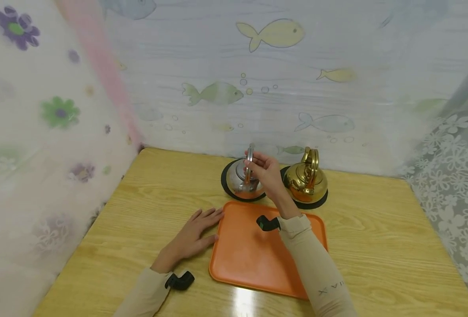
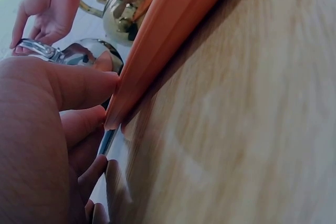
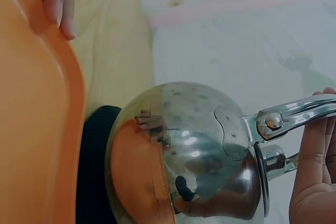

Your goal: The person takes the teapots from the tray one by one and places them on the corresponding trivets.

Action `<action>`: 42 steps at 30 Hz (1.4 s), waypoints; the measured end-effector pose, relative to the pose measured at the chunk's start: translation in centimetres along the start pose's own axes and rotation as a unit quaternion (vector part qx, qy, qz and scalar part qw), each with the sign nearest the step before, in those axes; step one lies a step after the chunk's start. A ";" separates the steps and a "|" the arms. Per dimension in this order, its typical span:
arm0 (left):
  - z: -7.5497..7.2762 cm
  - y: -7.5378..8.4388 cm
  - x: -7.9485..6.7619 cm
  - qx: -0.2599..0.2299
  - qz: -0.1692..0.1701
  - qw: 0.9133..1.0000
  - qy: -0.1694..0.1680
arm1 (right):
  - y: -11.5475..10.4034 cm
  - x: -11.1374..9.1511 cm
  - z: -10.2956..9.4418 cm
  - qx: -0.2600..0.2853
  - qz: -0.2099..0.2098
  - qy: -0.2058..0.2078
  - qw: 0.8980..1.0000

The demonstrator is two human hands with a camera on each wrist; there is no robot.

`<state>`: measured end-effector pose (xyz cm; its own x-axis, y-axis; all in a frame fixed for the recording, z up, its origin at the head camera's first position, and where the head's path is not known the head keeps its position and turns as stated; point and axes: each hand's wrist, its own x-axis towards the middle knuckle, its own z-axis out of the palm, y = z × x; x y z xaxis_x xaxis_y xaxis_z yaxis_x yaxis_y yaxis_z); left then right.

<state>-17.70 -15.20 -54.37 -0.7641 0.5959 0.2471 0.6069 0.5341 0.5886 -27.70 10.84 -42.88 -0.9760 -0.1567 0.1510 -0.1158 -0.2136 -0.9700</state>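
My right hand (image 1: 270, 175) holds the raised handle of a silver kettle (image 1: 242, 187), thumb in front of the handle and fingers behind it. The polished kettle body (image 3: 210, 135) fills the middle of the right wrist view and mirrors the tray. On the table, my left hand (image 1: 192, 235) lies with its fingers spread at the left edge of an orange tray (image 1: 253, 251). Fingertips of that hand meet the tray's rim (image 2: 152, 51) in the left wrist view. Under the silver kettle is a round black mat (image 1: 226, 190).
A gold kettle (image 1: 297, 181) stands on another black mat (image 1: 315, 203), just right of the silver one. Behind both kettles hangs a fish-print curtain (image 1: 218, 123) along the wooden table's (image 1: 162, 176) back edge. My right forearm (image 1: 317, 264) crosses above the tray.
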 end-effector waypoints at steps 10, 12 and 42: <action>0.1 0.0 -0.1 -0.001 0.003 1.000 0.002 | 1.3 0.7 0.0 -0.010 0.007 -0.003 1.000; 0.1 0.0 -0.1 0.001 0.004 1.000 0.002 | 1.4 0.8 0.1 -0.015 0.009 -0.001 1.000; -0.1 0.4 0.0 -0.005 -0.001 1.000 0.000 | 2.0 0.9 0.1 0.036 0.045 0.002 0.998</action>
<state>-17.49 -15.07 -54.02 -0.7656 0.5946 0.2454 0.6026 0.5292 0.5974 -28.80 10.17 -44.64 -0.9825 -0.1754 0.0628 -0.0137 -0.2677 -0.9634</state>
